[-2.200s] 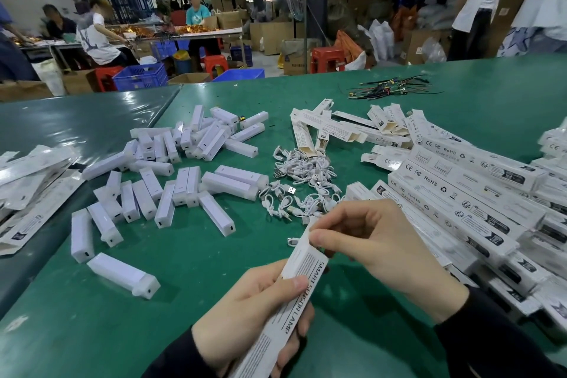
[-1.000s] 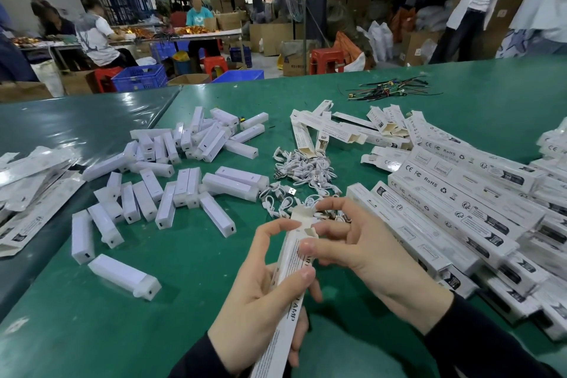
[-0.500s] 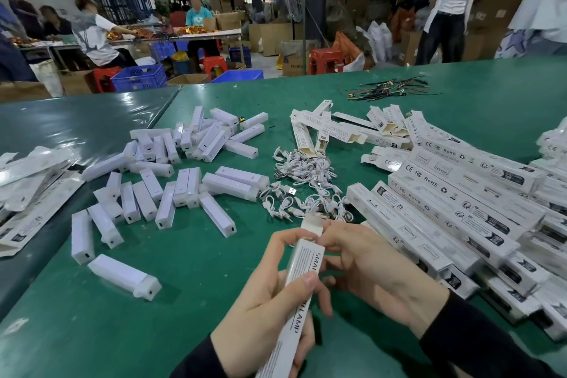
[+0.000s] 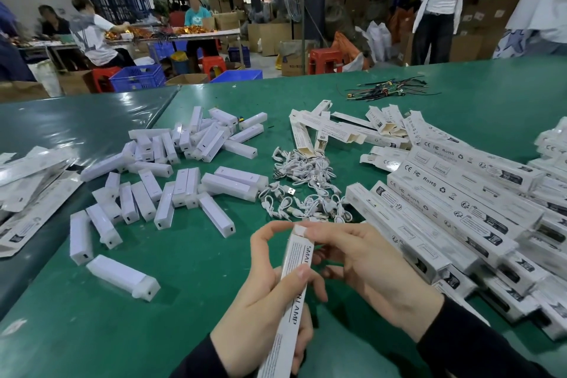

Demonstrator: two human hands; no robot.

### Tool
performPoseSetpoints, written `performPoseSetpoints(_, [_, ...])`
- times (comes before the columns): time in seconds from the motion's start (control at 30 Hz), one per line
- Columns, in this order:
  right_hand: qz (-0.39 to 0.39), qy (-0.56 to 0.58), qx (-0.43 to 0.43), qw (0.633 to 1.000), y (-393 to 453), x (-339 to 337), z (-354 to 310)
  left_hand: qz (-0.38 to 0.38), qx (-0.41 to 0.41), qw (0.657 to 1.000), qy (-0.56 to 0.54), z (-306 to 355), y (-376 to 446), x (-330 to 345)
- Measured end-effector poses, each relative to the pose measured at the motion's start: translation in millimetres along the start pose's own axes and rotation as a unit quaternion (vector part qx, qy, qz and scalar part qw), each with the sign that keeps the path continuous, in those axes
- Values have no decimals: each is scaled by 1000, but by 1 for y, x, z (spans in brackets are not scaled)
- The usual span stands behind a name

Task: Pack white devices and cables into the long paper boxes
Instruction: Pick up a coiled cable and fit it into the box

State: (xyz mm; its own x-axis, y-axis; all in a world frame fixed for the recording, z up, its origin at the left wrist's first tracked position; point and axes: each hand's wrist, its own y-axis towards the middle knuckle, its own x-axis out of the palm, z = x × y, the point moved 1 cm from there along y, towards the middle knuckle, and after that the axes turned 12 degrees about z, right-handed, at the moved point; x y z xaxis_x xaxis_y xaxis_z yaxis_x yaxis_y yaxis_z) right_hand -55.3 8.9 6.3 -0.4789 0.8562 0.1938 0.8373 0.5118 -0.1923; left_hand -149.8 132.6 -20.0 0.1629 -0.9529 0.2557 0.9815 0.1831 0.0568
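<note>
My left hand [image 4: 260, 298] grips a long white paper box [image 4: 291, 294] printed "SMART ... LAMP", held upright and tilted toward me. My right hand [image 4: 362, 267] holds the box's top end, its fingertips on the end flap, which lies nearly shut. Loose white devices [image 4: 171, 181] lie scattered on the green table at the left. A heap of coiled white cables [image 4: 303, 187] sits in the middle, just beyond my hands. Open boxes [image 4: 331, 129] lie behind the cables.
Many long boxes [image 4: 460, 202] are stacked at the right, close to my right wrist. Flat plastic packets [image 4: 27, 187] lie at the far left. A bundle of dark wires [image 4: 386, 90] rests at the back. People sit and stand beyond the green table [image 4: 122, 325].
The raised end flap of the box has been folded down by my right fingers. Both hands and the box have drawn slightly closer to me. A standing person behind has walked left.
</note>
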Motion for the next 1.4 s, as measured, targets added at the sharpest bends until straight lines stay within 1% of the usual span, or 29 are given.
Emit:
performPoseSetpoints(0.17, [0,-32,-59,998,-2,3,1,1,-23,999,-33,4,-1,-1])
performPoseSetpoints(0.37, [-15,0,-26,1000,-3,5,2,4,-31,999,-25,4,0,-1])
performPoseSetpoints(0.5, [-45,-10,-36,998,-3,6,2,5,-26,1000,-14,3,0,-2])
performPoseSetpoints(0.6, [-47,-9,-54,997,-2,7,1,-1,-41,999,-19,3,-1,-1])
performPoseSetpoints(0.67, [-39,-15,-95,995,-4,7,2,3,-50,998,-24,4,0,-1])
performPoseSetpoints(0.7, [-29,-30,-131,991,-5,7,3,3,-54,998,-27,4,0,-2])
performPoseSetpoints(0.8, [-3,-98,-237,967,-7,4,7,-2,-62,998,-25,5,0,-4])
performPoseSetpoints(0.87, [7,-144,-280,949,-8,1,5,-4,-59,998,-3,3,0,-3])
performPoseSetpoints(0.9, [12,-152,-283,947,-8,1,4,2,-52,999,12,1,0,-2])
performPoseSetpoints(0.97, [15,-138,-251,958,-6,2,3,51,-23,998,43,-4,3,-1])
performPoseSetpoints(1.03, [20,-169,-215,962,-3,1,4,101,1,993,67,-10,3,-2])
performPoseSetpoints(1.1, [4,-193,-182,964,-1,-1,3,97,0,991,89,-11,2,-2])
performPoseSetpoints(1.17, [1,-185,-167,968,-2,-6,-7,94,-17,989,115,-7,3,-3])
performPoseSetpoints(1.2, [17,-178,-176,968,-3,-10,-15,105,-30,986,127,-3,6,-4])
performPoseSetpoints(1.23, [41,-165,-192,967,-4,-15,-24,133,-46,982,129,1,10,-6])
performPoseSetpoints(1.3, [100,-116,-232,961,-5,-30,-42,219,-65,971,70,8,15,-13])
performPoseSetpoints(1.33, [133,-95,-263,951,-5,-39,-50,258,-61,964,30,11,15,-18])
performPoseSetpoints(1.37, [171,-87,-307,932,-6,-49,-58,293,-51,955,4,14,14,-21])
performPoseSetpoints(1.4, [214,-92,-355,905,-7,-61,-63,317,-38,948,-9,15,11,-23])
